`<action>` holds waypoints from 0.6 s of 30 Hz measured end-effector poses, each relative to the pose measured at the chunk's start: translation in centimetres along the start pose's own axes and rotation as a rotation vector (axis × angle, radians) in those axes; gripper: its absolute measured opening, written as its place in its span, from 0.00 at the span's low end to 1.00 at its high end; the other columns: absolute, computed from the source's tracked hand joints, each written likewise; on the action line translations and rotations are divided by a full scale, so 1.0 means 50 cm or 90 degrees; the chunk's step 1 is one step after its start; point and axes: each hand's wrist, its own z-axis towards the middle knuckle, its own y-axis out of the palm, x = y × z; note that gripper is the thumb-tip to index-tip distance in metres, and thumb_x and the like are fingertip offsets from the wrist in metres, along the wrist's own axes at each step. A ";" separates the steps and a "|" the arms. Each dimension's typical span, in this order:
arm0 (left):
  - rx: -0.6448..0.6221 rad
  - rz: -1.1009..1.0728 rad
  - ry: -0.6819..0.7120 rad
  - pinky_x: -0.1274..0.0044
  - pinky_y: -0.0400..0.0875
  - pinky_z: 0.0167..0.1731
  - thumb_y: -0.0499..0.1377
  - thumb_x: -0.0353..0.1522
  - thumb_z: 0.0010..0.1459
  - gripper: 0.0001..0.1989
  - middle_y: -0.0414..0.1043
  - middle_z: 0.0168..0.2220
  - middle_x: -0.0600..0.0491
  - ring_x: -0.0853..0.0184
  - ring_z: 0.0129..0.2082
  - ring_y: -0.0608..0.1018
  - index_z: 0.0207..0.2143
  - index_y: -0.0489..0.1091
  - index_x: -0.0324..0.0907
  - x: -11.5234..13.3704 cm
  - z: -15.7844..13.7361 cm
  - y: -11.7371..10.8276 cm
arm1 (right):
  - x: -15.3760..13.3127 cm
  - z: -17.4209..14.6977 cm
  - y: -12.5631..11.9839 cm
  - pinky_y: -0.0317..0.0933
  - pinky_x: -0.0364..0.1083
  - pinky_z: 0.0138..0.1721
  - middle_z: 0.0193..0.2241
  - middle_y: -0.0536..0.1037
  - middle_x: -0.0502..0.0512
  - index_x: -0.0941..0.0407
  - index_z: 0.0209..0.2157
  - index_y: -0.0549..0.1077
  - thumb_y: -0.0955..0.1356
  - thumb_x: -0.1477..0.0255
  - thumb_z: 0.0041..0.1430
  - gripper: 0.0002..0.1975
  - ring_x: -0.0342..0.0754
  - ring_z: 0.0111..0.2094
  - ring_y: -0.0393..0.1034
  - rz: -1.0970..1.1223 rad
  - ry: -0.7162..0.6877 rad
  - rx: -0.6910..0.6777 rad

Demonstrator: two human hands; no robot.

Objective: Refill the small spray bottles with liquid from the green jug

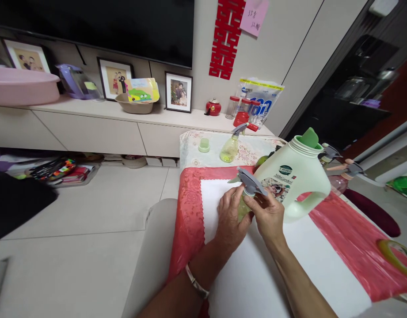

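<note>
Both my hands are closed around one small spray bottle (243, 207) with a yellow-green tinted body and a grey trigger head. My left hand (230, 217) wraps its body. At the neck, just under the spray head (251, 181), the fingers of my right hand (267, 215) grip the collar. Right behind my right hand stands a large pale-green detergent jug (299, 163), its mouth uncapped and a green spout showing. A second spray bottle (230, 149) with some yellow-green liquid stands farther back, beside a light-green cap (203, 145).
White paper (219, 282) and a red plastic cover (190, 207) lie over the table. Other spray bottles (342, 179) stand behind the jug. A roll of tape (397, 256) lies at the right. Along the cabinet are photo frames, a pink basin (22, 86) and red-lidded jars (232, 107).
</note>
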 end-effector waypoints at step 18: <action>0.024 -0.032 0.047 0.60 0.63 0.64 0.56 0.28 0.58 0.32 0.68 0.62 0.41 0.56 0.63 0.69 0.65 0.58 0.40 -0.001 0.003 -0.008 | 0.003 -0.008 -0.011 0.65 0.50 0.51 0.45 0.78 0.55 0.54 0.47 0.80 0.73 0.59 0.59 0.18 0.51 0.46 0.72 -0.042 -0.030 -0.017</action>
